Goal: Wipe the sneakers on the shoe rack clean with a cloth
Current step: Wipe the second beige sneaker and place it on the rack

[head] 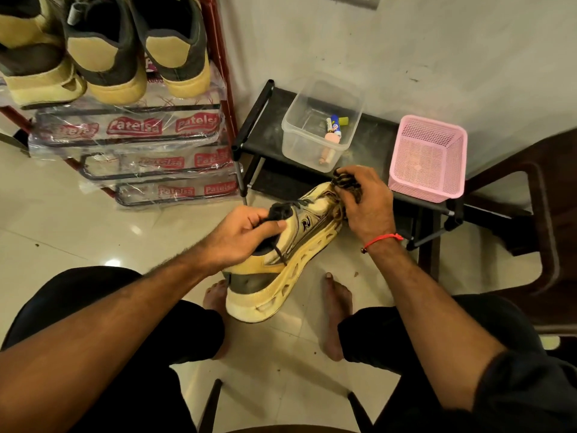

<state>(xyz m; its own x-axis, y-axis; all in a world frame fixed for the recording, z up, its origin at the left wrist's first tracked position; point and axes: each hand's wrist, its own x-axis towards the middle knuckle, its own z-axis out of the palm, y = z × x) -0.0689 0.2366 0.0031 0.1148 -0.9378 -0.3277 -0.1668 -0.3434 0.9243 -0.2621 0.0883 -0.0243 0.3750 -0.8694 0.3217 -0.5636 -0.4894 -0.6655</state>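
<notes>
The sneaker (290, 248) is held in the air above the tiled floor (93, 232), between the knees of the seated person, with its heel towards the person and its toe pointing to the low black shelf (265, 120). It is gripped at the collar by the left hand (240, 235), whose fingers are curled round the tongue and the dark lace. The toe is covered by the right hand (365, 204), in which a dark striped cloth (346, 182) is bunched and pressed on the front of the shoe. The step in hand is judged to be the wiping of the toe part of this one shoe. For the next move, it seems that the cloth must be drawn back along the side and the cut-out yellow sole, while the shoe is turned a little by the left hand so that a fresh face is shown. On the top tier of the red shoe rack (218, 57), at the upper left, three more sneakers (125, 57) are standing with heels outward; whether they are already wiped cannot be told. On the black shelf a clear plastic tub (293, 126) with small items is placed, and at its right end a pink basket (427, 157).
</notes>
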